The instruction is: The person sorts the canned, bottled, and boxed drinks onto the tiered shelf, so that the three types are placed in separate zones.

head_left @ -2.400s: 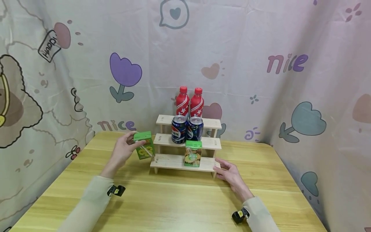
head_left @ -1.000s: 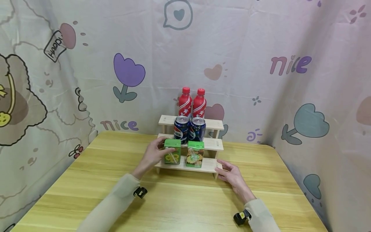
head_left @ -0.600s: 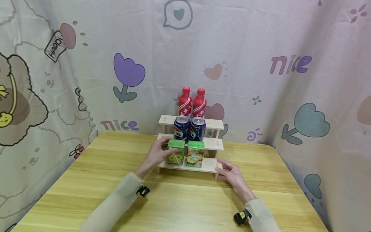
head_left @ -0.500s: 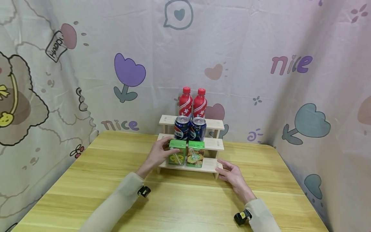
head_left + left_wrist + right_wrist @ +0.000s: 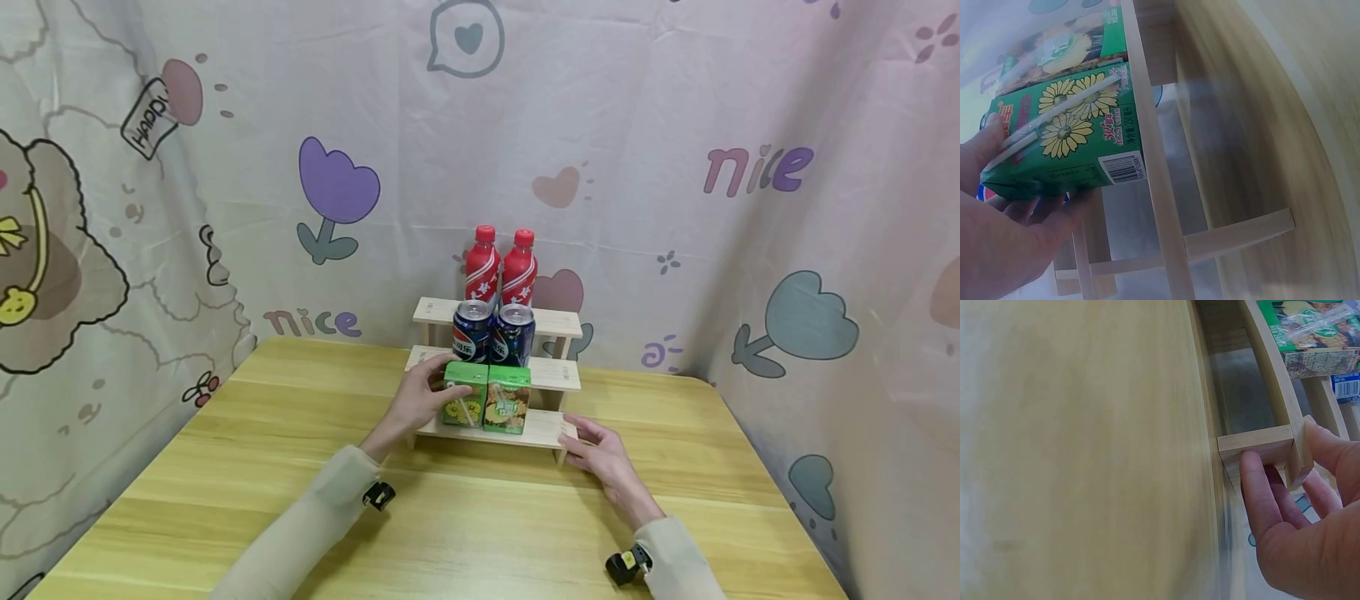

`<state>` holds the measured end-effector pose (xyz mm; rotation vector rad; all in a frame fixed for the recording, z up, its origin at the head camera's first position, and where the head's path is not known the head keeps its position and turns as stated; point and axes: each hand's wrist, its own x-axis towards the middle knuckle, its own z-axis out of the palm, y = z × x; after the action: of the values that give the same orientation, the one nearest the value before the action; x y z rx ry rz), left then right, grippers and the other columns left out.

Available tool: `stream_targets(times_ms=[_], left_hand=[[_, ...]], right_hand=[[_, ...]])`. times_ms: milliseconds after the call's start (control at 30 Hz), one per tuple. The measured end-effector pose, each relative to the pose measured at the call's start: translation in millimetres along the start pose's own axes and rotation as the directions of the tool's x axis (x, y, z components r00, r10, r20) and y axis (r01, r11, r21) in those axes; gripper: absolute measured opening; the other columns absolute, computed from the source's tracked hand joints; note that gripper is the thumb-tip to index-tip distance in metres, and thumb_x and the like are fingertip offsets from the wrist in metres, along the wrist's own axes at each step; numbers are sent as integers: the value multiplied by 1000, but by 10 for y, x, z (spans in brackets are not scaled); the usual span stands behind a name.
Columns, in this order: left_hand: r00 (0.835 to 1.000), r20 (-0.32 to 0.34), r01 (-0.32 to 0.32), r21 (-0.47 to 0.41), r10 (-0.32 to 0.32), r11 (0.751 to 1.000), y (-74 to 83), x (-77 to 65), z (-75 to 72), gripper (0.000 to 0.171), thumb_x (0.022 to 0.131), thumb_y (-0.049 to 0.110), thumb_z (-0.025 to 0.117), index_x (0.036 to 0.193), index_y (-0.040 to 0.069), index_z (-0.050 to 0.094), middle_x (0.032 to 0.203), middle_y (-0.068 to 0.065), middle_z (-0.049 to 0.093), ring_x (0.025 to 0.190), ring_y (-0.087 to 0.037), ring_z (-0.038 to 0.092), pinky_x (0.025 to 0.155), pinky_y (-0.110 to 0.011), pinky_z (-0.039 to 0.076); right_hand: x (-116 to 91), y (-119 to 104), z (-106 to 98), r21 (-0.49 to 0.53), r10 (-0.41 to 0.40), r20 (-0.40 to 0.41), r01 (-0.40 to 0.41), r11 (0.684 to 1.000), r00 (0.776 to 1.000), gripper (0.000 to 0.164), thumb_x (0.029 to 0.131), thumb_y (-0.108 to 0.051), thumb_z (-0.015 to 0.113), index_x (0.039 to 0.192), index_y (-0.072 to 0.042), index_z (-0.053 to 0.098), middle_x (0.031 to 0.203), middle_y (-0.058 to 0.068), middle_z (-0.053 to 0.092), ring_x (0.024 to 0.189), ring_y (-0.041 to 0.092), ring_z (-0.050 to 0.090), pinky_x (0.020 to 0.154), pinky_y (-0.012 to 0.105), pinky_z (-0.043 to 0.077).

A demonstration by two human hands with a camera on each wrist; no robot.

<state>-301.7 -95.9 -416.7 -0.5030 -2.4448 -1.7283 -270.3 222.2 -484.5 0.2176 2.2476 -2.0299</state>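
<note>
My left hand (image 5: pixel 417 403) holds a green juice box (image 5: pixel 1085 140) with yellow flowers and a straw on its front, thumb across the face. This box stands upright on the lowest tier of a three-tier wooden display stand (image 5: pixel 550 427), side by side with a second juice box (image 5: pixel 507 403) with a pineapple picture. At the stand's right end, my right hand (image 5: pixel 606 462) grips the lowest tier, thumb at the board and fingers against the end leg (image 5: pixel 1260 439) in the right wrist view.
Two dark blue cola cans, a left can (image 5: pixel 471 333) and a right can (image 5: pixel 514 337), stand on the middle tier. Behind them on the top tier are two red bottles (image 5: pixel 482 271). A patterned curtain (image 5: pixel 630 108) hangs behind the wooden table (image 5: pixel 480 533).
My left hand has brought its juice box from left of the stand onto the lowest tier and slid it rightward against the other box. The right hand keeps its hold on the stand.
</note>
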Motion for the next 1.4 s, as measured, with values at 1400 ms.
stream_targets(times_ms=[1400], left_hand=[[976,-214,46,43,-36,998,-381,-216,-731,44,98,42,58,123,6,66,116,-14,70,106,-23,65,85,-16,50]], right_hand=[[-27,1,-19,-2,-5,-6,5,1000,1000,53,87,-13,75,137,-10,57,127,18,56,92,16,67,79,32,59]])
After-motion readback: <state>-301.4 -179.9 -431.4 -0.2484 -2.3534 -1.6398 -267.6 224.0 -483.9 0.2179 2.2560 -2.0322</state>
